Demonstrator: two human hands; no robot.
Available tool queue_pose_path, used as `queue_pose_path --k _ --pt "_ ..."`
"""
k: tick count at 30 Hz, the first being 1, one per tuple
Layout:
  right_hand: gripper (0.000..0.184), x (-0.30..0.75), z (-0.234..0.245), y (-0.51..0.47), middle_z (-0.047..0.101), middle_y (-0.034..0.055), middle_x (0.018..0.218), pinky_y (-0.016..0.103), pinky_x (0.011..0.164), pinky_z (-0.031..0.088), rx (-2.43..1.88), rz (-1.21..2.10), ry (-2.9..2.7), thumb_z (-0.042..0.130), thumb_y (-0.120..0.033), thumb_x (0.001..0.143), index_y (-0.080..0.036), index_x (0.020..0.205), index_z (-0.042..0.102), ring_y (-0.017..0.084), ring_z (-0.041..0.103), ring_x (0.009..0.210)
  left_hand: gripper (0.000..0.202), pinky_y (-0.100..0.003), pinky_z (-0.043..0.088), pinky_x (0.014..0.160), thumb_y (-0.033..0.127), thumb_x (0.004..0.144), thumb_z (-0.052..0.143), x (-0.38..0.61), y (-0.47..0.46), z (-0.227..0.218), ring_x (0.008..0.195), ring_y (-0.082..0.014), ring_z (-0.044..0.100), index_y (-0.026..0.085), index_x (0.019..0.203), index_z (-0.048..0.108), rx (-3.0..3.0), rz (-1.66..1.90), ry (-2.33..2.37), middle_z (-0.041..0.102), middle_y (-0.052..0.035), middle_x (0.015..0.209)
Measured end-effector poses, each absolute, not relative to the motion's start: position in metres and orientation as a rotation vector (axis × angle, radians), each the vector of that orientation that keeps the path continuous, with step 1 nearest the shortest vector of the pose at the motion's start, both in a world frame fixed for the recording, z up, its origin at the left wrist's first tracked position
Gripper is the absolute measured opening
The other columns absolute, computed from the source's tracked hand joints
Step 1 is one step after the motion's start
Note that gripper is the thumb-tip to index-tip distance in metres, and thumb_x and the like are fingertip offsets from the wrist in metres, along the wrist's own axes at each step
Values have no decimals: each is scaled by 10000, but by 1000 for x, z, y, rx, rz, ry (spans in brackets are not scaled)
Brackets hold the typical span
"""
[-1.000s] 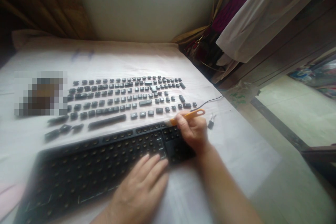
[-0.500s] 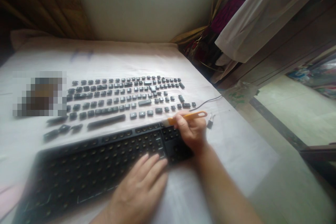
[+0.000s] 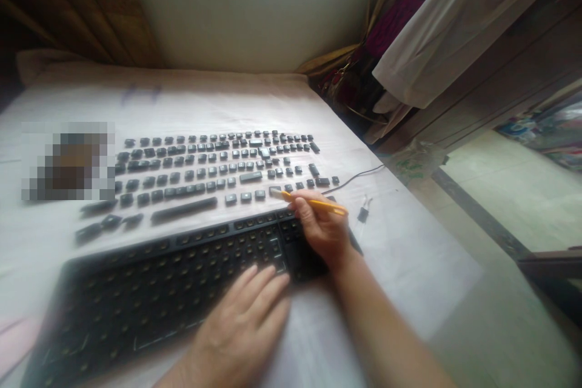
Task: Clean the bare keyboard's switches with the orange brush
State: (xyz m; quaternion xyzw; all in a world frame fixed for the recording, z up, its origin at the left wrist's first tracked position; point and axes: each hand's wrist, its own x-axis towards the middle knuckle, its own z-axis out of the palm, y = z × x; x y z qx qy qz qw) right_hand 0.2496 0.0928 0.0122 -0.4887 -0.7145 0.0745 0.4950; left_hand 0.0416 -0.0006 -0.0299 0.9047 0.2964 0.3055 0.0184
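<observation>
A black keyboard [image 3: 182,279] with its keycaps off lies across the near part of the white-covered surface. My left hand [image 3: 250,315] rests flat on its near edge, fingers stretched out and holding nothing. Over the keyboard's right end, my right hand [image 3: 325,230] grips a brush [image 3: 318,202] with an orange handle. Its pale bristles point left, just above the keyboard's far edge and in front of the loose keycaps [image 3: 245,197]. Those black keycaps lie in several rows beyond the keyboard. Part of the right end is hidden under my right hand.
A thin dark cable [image 3: 359,176] runs off to the right. Beside my right hand lies a small black piece [image 3: 362,214] with pale ends. A blurred-out object [image 3: 70,160] is at the left. The white sheet [image 3: 409,267] ends at the right, with floor beyond.
My right hand has shifted slightly down and left, and the brush has turned so its bristles have lifted from the keyboard's top edge toward the keycaps. My left hand has stayed put.
</observation>
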Motion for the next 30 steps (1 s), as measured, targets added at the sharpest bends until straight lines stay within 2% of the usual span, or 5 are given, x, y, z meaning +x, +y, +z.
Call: queue_pose_path --k 7,16,21,26,30 --pt "224 253 15 92 741 28 650 275 569 575 -1227 64 -1771 530 -169 961 -186 798 683 174 710 544 239 -398 319 1259 173 1000 505 43 -1 -30 1352 -176 538 219 1072 728 2802 960 922 690 -22 1337" --pt "179 253 7 96 818 69 967 348 758 652 -1153 144 -1662 581 -168 976 -212 1064 731 196 781 768 219 -402 326 1259 176 987 535 42 -2 -28 1357 -179 534 218 1080 728 2802 952 927 686 -24 1346" --pt "117 255 6 99 812 62 928 326 717 640 -1166 180 -1606 624 -211 958 -209 1002 732 186 766 739 190 -407 389 1221 171 971 563 43 -1 -31 1328 -190 563 211 1068 720 2833 968 914 691 -43 1338" --pt "103 251 15 91 757 9 715 257 557 573 -1259 148 -1581 603 -253 958 -206 922 686 148 690 546 195 -410 389 1219 159 965 560 42 -2 -32 1340 -197 559 187 1087 710 2923 983 868 695 -74 1330" --pt "85 246 26 73 780 34 773 269 637 594 -1203 8 -1741 608 -211 952 -212 908 681 177 745 646 240 -402 354 1239 152 986 504 32 -10 -28 1339 -199 563 179 1091 719 2955 1010 842 699 -65 1325"
